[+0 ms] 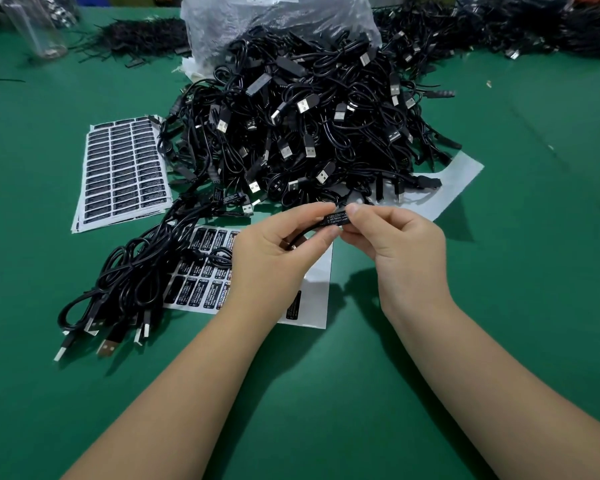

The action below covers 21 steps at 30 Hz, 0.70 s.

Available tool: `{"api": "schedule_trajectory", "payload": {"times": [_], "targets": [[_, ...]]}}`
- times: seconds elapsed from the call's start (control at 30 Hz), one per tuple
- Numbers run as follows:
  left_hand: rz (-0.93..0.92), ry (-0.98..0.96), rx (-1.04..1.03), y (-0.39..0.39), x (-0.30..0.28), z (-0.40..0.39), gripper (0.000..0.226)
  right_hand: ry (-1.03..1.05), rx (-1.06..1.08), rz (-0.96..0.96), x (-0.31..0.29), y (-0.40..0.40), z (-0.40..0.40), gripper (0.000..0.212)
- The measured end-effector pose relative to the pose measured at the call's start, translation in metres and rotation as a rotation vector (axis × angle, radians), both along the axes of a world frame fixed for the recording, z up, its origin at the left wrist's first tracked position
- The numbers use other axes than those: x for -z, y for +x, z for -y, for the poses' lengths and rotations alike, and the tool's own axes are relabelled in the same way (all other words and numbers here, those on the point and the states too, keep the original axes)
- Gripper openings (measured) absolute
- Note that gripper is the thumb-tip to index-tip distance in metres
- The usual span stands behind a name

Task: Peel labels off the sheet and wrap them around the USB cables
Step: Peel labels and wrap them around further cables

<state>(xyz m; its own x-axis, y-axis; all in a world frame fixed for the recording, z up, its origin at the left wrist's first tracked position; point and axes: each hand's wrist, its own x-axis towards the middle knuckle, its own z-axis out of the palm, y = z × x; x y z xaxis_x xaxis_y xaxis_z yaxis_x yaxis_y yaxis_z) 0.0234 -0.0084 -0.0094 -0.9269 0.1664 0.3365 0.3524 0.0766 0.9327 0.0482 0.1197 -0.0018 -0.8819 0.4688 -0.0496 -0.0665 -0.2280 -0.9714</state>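
Right now both hands meet above the green table (499, 306): the left hand (274, 258) and right hand (395, 244) pinch one USB cable (300, 237) between fingertips, a black label (336, 217) pressed round it. Only "LED CONTROL" reads; fingers cover the rest. Beneath the left wrist lies the label sheet (201, 271), partly hidden by a bundle of cables (129, 271). Behind, the big cable heap (309, 126) spills from a plastic bag (278, 19), cut off at the top. A stack of full sheets (123, 171) sits left.

Open green table (499, 306) lies right of the hands; cable pile (309, 126) blocks ahead.
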Motion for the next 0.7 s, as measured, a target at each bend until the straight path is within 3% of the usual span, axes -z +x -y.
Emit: {"api": "schedule_trajectory", "payload": {"times": [0.17,0.37,0.7], "targets": [[-0.074,-0.103,-0.053,0.0029,0.0004,-0.0006,0.03,0.099,0.005,-0.003,0.0002,-0.0006,-0.0013,0.01],[-0.105,-0.155,-0.095,0.0028,0.0,-0.001,0.03,0.367,0.043,-0.005,-0.0011,-0.0012,-0.0049,0.011],[-0.08,-0.151,-0.098,0.0011,0.004,-0.0006,0.034,0.488,0.055,0.015,0.0013,-0.0029,-0.0065,0.015]]}}
